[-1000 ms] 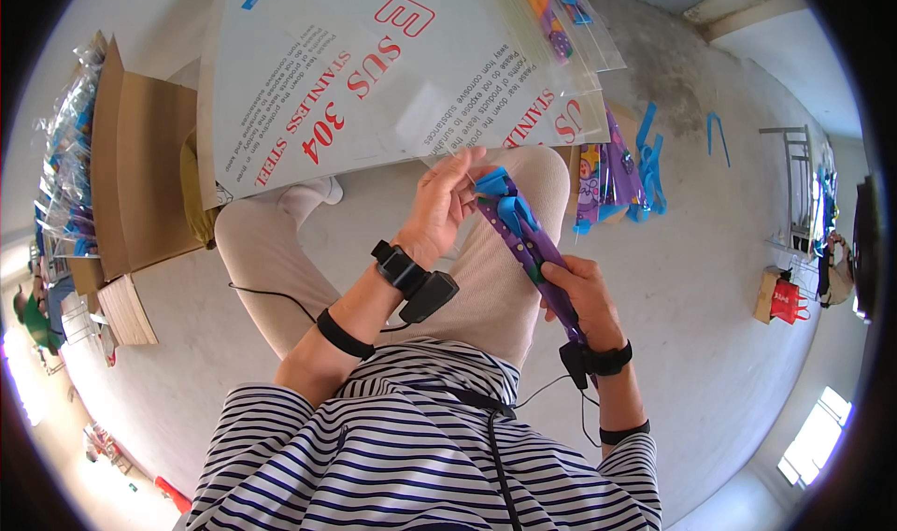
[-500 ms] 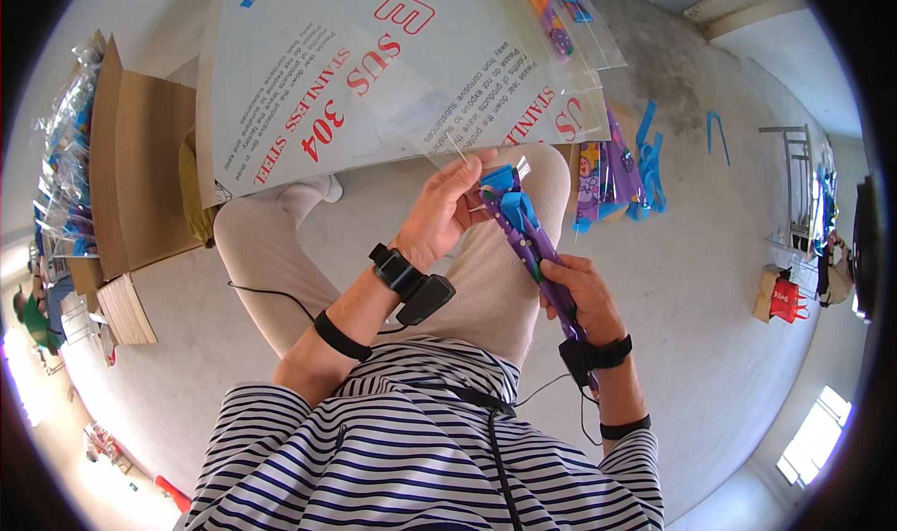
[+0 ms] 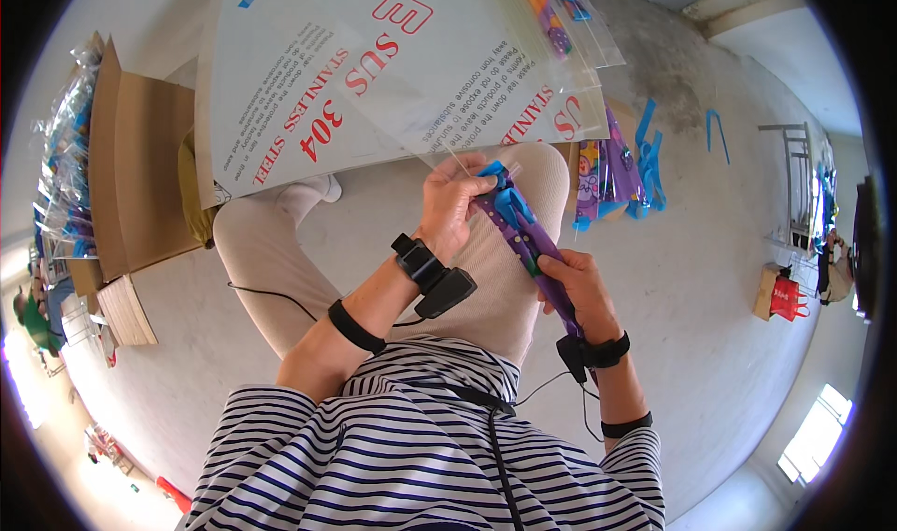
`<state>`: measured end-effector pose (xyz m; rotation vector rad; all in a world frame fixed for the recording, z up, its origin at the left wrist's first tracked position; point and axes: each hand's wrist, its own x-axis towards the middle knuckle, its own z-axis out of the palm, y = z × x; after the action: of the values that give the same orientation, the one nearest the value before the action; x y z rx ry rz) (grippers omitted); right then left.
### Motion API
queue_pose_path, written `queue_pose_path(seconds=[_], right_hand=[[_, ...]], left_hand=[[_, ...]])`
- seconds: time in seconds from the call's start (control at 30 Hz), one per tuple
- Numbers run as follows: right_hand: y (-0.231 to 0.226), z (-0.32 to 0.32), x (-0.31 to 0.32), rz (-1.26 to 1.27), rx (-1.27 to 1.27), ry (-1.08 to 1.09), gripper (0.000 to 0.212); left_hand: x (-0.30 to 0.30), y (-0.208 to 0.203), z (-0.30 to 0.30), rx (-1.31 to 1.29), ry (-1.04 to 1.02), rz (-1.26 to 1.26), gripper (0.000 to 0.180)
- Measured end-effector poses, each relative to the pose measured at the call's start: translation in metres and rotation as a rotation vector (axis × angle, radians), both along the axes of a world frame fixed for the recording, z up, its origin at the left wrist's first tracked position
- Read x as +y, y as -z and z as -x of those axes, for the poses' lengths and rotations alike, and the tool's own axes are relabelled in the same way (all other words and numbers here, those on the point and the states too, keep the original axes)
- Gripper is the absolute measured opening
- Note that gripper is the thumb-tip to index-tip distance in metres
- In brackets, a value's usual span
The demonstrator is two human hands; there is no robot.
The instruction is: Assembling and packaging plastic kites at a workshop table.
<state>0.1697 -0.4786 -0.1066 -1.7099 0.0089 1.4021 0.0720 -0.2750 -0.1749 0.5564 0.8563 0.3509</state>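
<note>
Head view: purple bundle (image 3: 535, 254) is held slanted over the right thigh (image 3: 495, 269). Left hand (image 3: 448, 202) pinches its top end, by the blue straps (image 3: 510, 206); right hand (image 3: 581, 286) wraps the lower body. Probably light, soft, floppy if single-ended; clear film (image 3: 411, 129) likely slick. Best grip: mid-body plus top.

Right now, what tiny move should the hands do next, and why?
Maybe the right hand should nudge the purple bundle toward the clear plastic: it grips the bundle, and the left hand seems to pinch the plastic beside the bundle's blue end.
</note>
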Motion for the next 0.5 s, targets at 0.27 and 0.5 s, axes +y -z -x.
queue_pose_path(seconds=[0.27,0.5], right_hand=[[-0.0026,-0.0055,0.0009,0.002,0.037,-0.018,0.024],[-0.0004,-0.0089,0.0049,0.029,0.008,-0.065,0.025]], left_hand=[[-0.0068,-0.0029,-0.0027,-0.025,-0.049,-0.009,0.027],[-0.0074,-0.0035,-0.0031,0.126,-0.007,0.025,0.018]])
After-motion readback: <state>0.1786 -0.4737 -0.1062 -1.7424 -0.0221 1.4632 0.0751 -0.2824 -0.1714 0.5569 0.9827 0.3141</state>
